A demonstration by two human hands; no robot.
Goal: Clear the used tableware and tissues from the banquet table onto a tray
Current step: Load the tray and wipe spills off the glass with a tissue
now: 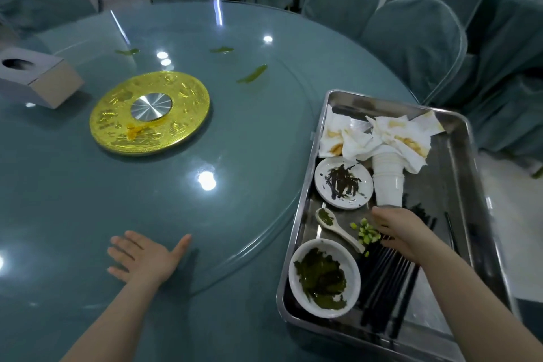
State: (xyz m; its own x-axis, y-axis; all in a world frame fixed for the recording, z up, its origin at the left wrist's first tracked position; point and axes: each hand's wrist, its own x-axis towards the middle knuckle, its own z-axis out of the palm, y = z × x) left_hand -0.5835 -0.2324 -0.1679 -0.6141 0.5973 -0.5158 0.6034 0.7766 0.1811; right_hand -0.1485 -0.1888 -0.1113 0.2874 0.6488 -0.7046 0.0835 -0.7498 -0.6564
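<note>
A steel tray (pixel 458 138) sits at the table's right edge. It holds stained tissues (pixel 388 138), a stack of white paper cups (pixel 388 182) lying on its side, a small white plate (pixel 343 182) with dark scraps, a white spoon (pixel 338 228), a white bowl (pixel 324 278) of green leaves, black chopsticks (pixel 388 282) and green vegetable bits (pixel 367 232). My right hand (pixel 399 232) is over the tray, fingers down among the green bits by the chopsticks; what it holds is hidden. My left hand (pixel 144 256) lies flat and spread on the glass turntable (pixel 235 156).
A gold disc (pixel 150 112) with a steel hub marks the turntable's centre. A few green vegetable scraps (pixel 252 73) lie on the far glass. A cardboard tissue box (pixel 35 79) stands at the left. Covered chairs (pixel 411 38) ring the table.
</note>
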